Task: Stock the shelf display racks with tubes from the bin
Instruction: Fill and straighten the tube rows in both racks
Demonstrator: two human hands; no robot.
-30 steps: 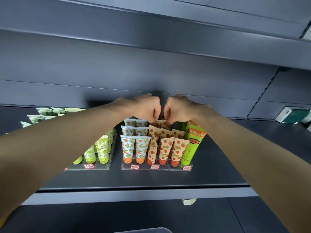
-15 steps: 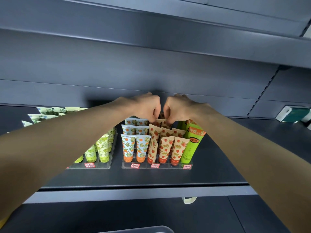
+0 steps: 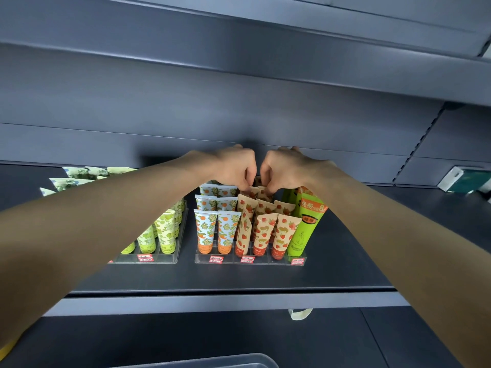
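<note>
A dark grey shelf (image 3: pixel 345 261) runs across in front of the person. A matching back panel (image 3: pixel 186 107) rises just beyond the knuckles, and another shelf (image 3: pixel 292 27) hangs overhead.

Both arms reach in, and the left hand (image 3: pixel 236 166) and right hand (image 3: pixel 287 168) meet almost knuckle to knuckle at the rear of a clear display rack (image 3: pixel 265 261). The fingers of each hand are curled downward, pinching the crimped tops of the rearmost strawberry tubes (image 3: pixel 265 229), which stand cap-down in rows directly beneath and nearer than the hands.

Under the left hand, in the same rack, stand the blue orange-blossom tubes (image 3: pixel 206 229), and under the right wrist stand tall green cartons (image 3: pixel 305 227). Red-and-white price labels (image 3: pixel 216 259) line the rack's front lip.

Well to the left of the left hand, partly behind that forearm, a second clear rack (image 3: pixel 164 260) holds lime-green tubes (image 3: pixel 166 227). Far to the right of the right hand a white and teal box (image 3: pixel 467 179) lies on the shelf.

Down below both arms, nearest the person, the clear rim of the bin (image 3: pixel 239 361) just shows; I cannot see what is in it.
</note>
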